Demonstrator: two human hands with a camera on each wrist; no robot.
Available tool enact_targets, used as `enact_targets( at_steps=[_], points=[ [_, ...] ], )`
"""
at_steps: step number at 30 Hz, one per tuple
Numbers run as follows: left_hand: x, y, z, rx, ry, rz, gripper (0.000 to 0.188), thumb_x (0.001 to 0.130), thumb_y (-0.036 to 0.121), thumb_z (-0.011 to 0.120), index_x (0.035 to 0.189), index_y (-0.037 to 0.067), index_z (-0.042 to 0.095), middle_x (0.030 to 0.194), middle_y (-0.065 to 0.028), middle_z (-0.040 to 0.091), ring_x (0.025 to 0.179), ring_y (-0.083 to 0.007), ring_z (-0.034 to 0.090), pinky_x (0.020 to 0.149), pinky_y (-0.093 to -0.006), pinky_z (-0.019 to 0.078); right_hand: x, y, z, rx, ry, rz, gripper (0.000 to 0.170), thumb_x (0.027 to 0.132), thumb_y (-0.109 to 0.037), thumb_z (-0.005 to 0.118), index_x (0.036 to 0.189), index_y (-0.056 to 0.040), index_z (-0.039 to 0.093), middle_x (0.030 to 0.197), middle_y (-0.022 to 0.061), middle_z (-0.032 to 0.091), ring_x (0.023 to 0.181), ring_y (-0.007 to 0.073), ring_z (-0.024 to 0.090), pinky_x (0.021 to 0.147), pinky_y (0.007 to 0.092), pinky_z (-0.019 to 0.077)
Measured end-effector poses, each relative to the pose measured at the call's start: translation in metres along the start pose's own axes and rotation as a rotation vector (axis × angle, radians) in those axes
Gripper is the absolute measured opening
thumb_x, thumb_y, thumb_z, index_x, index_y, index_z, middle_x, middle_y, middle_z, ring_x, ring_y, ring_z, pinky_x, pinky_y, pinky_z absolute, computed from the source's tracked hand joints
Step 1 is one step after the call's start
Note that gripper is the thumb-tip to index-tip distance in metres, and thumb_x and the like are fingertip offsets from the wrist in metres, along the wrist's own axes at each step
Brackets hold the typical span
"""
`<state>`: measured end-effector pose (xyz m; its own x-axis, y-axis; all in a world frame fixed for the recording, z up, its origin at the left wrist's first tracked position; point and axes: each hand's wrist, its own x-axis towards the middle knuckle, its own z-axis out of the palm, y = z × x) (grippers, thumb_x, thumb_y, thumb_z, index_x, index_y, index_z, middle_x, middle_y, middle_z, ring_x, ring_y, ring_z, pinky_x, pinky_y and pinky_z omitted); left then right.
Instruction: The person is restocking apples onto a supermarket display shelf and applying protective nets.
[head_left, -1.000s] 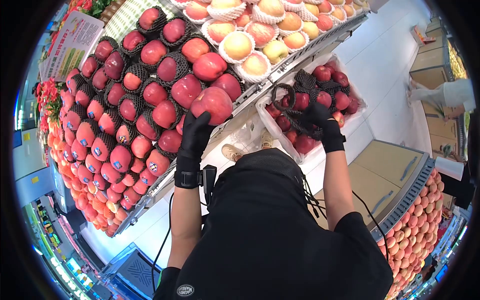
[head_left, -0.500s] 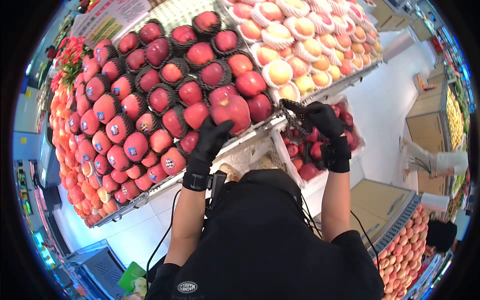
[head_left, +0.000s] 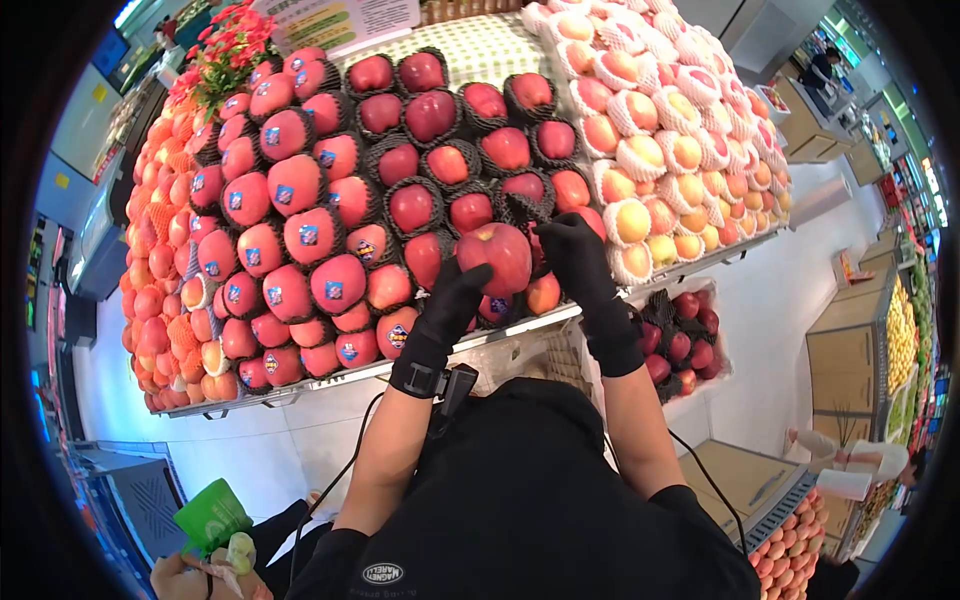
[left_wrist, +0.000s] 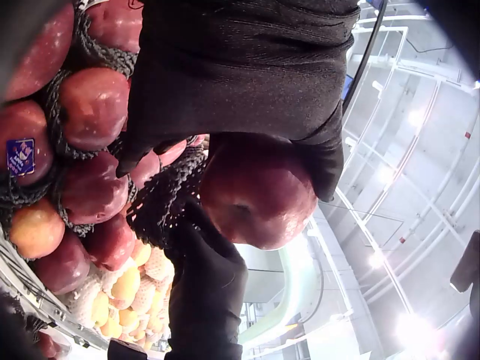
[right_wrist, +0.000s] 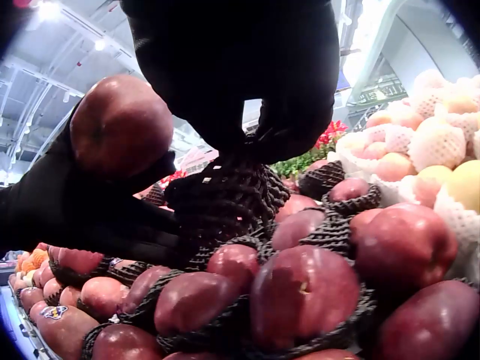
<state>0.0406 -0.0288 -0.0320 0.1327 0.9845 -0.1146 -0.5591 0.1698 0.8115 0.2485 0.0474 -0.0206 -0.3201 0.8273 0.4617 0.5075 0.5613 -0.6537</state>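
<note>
A large red apple sits in my gloved left hand, whose fingers and thumb wrap round its side. The apple is bare, and its dimpled end shows in the left wrist view. My gloved right hand is close beside it, over the front rows of the display. In the right wrist view, its thumb and fingertips pinch the top of a black foam net sleeve. The sleeve hangs down slack beside the apple, right at the left hand's outstretched fingers.
Red apples in black nets fill the sloped stand around both hands. Paler apples in white foam nets lie to the right. Below the stand's front edge is a lined crate of dark red apples. A person's green bag shows at lower left.
My right hand has risen from the crate to the display, bringing the black net sleeve beside the apple. The left hand keeps its hold on the apple, and the view has swung toward the stand.
</note>
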Motion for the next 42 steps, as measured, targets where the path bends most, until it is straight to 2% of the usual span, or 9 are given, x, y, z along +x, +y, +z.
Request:
enact_targets(
  at_steps=[5, 11, 15, 20, 23, 29, 32, 36, 42],
  points=[
    [-0.009, 0.017, -0.021, 0.006, 0.047, 0.018, 0.052, 0.086, 0.020, 0.064, 0.131, -0.003, 0.049, 0.121, -0.0097, 0.059, 0.110, -0.0194, 0.058, 0.095, -0.0343, 0.0457, 0.014, -0.068, 0.025, 0.077, -0.084, 0.067, 0.026, 0.074, 0.004, 0.062, 0.098, -0.0040, 0.068, 0.093, 0.0142, 0.061, 0.082, 0.0295, 0.063, 0.072, 0.0362, 0.0506],
    [-0.005, 0.015, -0.049, 0.052, 0.127, 0.082, 0.050, 0.086, 0.024, 0.068, 0.126, -0.002, 0.053, 0.117, -0.0088, 0.062, 0.106, -0.0185, 0.060, 0.093, -0.0332, 0.0477, 0.015, -0.072, 0.041, 0.023, -0.127, 0.056, 0.026, 0.079, -0.001, 0.062, 0.104, -0.0029, 0.066, 0.097, 0.0171, 0.060, 0.088, 0.0338, 0.062, 0.075, 0.0389, 0.0502],
    [-0.003, 0.021, -0.045, -0.045, 0.183, 0.138, 0.050, 0.085, 0.025, 0.069, 0.125, -0.002, 0.055, 0.116, -0.0086, 0.062, 0.106, -0.0179, 0.060, 0.091, -0.0327, 0.0487, 0.027, -0.076, 0.049, 0.155, -0.032, 0.139, 0.030, 0.084, -0.005, 0.062, 0.113, -0.0040, 0.062, 0.099, 0.0145, 0.061, 0.082, 0.0269, 0.063, 0.071, 0.0356, 0.0508],
    [-0.005, 0.046, -0.026, 0.070, 0.215, 0.210, 0.050, 0.084, 0.025, 0.072, 0.123, -0.001, 0.055, 0.112, -0.0082, 0.063, 0.101, -0.0171, 0.061, 0.085, -0.0317, 0.0512, 0.044, -0.087, 0.044, 0.363, -0.053, 0.331, 0.038, 0.084, -0.008, 0.062, 0.122, -0.0030, 0.058, 0.086, 0.0104, 0.062, 0.072, 0.0147, 0.060, 0.064, 0.0292, 0.0499],
    [0.002, 0.051, -0.022, 0.182, 0.244, 0.164, 0.050, 0.083, 0.026, 0.075, 0.120, -0.001, 0.057, 0.109, -0.0074, 0.064, 0.096, -0.0174, 0.063, 0.081, -0.0313, 0.0523, 0.047, -0.051, 0.055, 0.594, -0.225, 0.367, 0.043, 0.082, -0.007, 0.060, 0.124, -0.0005, 0.058, 0.082, 0.0083, 0.062, 0.073, 0.0123, 0.059, 0.063, 0.0275, 0.0491],
    [0.022, 0.043, -0.011, 0.472, 0.390, 0.302, 0.053, 0.079, 0.031, 0.078, 0.115, -0.004, 0.059, 0.104, -0.0101, 0.066, 0.089, -0.0203, 0.065, 0.080, -0.0337, 0.0525, 0.053, -0.062, 0.045, 0.611, -0.103, 0.355, 0.040, 0.081, -0.005, 0.058, 0.121, 0.0019, 0.061, 0.086, 0.0051, 0.062, 0.073, 0.0092, 0.055, 0.065, 0.0250, 0.0473],
    [0.030, 0.038, -0.007, 0.544, 0.445, 0.346, 0.055, 0.078, 0.032, 0.079, 0.113, -0.004, 0.059, 0.103, -0.0127, 0.066, 0.090, -0.0207, 0.064, 0.081, -0.0340, 0.0521, 0.052, -0.056, 0.042, 0.505, -0.064, 0.156, 0.041, 0.082, -0.005, 0.060, 0.123, 0.0014, 0.060, 0.084, 0.0028, 0.061, 0.073, 0.0082, 0.054, 0.066, 0.0241, 0.0467],
    [0.040, 0.023, -0.021, 0.659, 0.522, 0.361, 0.055, 0.077, 0.033, 0.080, 0.112, -0.004, 0.059, 0.106, -0.0147, 0.065, 0.097, -0.0203, 0.063, 0.084, -0.0341, 0.0510, 0.055, -0.057, 0.030, 0.735, -0.153, 0.351, 0.046, 0.083, -0.009, 0.066, 0.126, 0.0020, 0.056, 0.078, 0.0012, 0.059, 0.075, 0.0081, 0.057, 0.064, 0.0242, 0.0473],
    [0.031, 0.043, -0.002, 0.567, 0.336, 0.296, 0.051, 0.082, 0.022, 0.076, 0.122, -0.003, 0.055, 0.116, -0.0110, 0.061, 0.106, -0.0177, 0.058, 0.092, -0.0334, 0.0488, 0.059, -0.039, 0.031, 0.755, -0.205, 0.430, 0.045, 0.084, -0.015, 0.070, 0.122, 0.0052, 0.057, 0.078, 0.0027, 0.057, 0.076, 0.0110, 0.058, 0.063, 0.0259, 0.0475]
  ],
)
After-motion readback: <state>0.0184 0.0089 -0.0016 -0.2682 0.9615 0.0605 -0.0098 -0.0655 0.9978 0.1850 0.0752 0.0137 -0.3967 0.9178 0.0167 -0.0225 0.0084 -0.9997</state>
